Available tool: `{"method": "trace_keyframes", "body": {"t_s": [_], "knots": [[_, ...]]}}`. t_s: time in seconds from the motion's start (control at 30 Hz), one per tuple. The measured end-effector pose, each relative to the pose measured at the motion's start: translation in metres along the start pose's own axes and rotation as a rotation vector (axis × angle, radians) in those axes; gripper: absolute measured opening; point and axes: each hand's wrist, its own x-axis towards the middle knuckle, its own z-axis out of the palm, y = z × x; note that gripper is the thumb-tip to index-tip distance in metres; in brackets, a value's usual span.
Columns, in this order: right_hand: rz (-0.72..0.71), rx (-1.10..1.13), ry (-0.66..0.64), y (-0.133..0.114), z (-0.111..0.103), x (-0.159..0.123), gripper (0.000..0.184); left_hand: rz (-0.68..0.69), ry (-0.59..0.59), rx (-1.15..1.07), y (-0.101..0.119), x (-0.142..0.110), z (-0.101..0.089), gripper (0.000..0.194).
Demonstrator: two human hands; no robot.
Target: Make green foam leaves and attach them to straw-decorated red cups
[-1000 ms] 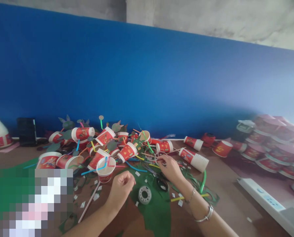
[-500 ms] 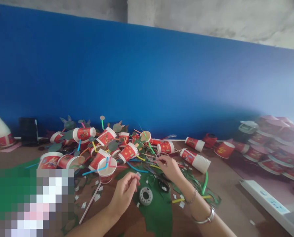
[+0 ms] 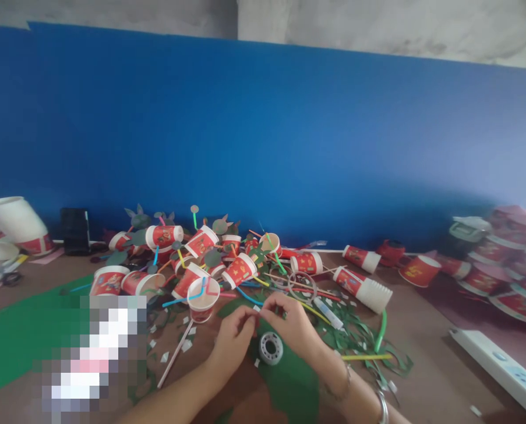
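Note:
My left hand (image 3: pixel 234 338) is closed in a pinch, with a small white piece (image 3: pixel 256 308) showing at its fingertips. My right hand (image 3: pixel 292 324) meets it there, thumb and forefinger pinched at the same spot; the fingers hide most of what is between them. Just below the hands a grey-white ring-shaped roll (image 3: pixel 270 348) sits on green paper (image 3: pixel 289 388). To the left a paper cup (image 3: pixel 203 299) with blue and pink straws stands upright. Beyond my right hand lies a clear ring (image 3: pixel 302 286), possibly a tape roll.
Red paper cups with straws and paper shapes (image 3: pixel 240 271) are heaped at the back. Stacked cups (image 3: pixel 363 288) lie on the right, near a white power strip (image 3: pixel 501 368). Green paper scraps (image 3: pixel 355 335) and white bits litter the table. More cups (image 3: pixel 514 265) are piled far right.
My right hand has come back from beside the clear ring and joined my left hand at the fingertips. The view has shifted, so the table's things appear farther right.

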Motion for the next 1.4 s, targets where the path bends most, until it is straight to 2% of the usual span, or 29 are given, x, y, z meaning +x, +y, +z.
{"method": "trace_keyframes", "body": {"t_s": [0.1,0.17,0.37,0.6,0.83,0.9,0.97,1.07,1.13,1.2,1.3,1.4], "knots": [[-0.205,-0.066,0.034,0.001,0.002,-0.004,0.011,-0.076,0.050,-0.133,0.001,0.002,0.001,0.022],[-0.275,-0.109,0.026,0.003,0.004,-0.006,0.015,-0.094,0.068,-0.215,0.001,0.002,0.001,0.028],[-0.351,-0.320,0.073,0.008,0.008,-0.008,0.019,-0.085,0.061,-0.276,-0.003,0.002,0.002,0.029],[-0.554,-0.607,0.113,0.010,0.008,-0.015,0.024,-0.233,0.032,-0.589,0.000,0.005,0.003,0.028],[-0.627,-0.733,0.039,0.009,0.006,-0.015,0.034,-0.236,0.018,-0.700,0.000,0.008,-0.002,0.023],[-0.613,-0.665,-0.001,0.010,0.003,-0.012,0.034,-0.217,0.006,-0.699,-0.002,0.008,-0.003,0.024],[-0.522,-0.500,0.006,0.013,0.000,-0.005,0.032,-0.214,0.003,-0.697,-0.003,0.007,-0.002,0.022],[-0.182,-0.179,0.160,0.020,-0.004,0.016,0.029,-0.221,-0.005,-0.692,-0.004,0.004,0.001,0.021],[-0.061,-0.123,0.166,0.024,-0.003,0.034,0.025,-0.191,-0.027,-0.662,-0.005,0.003,0.003,0.023],[-0.033,-0.156,0.156,0.025,0.002,0.053,0.025,-0.143,-0.035,-0.576,-0.005,0.002,0.005,0.029],[-0.008,-0.232,0.214,0.026,0.014,0.079,0.035,-0.104,-0.008,-0.400,-0.007,0.003,0.006,0.033],[-0.007,-0.230,0.191,0.024,0.024,0.096,0.022,-0.110,-0.013,-0.307,-0.008,0.004,0.004,0.026]]}}
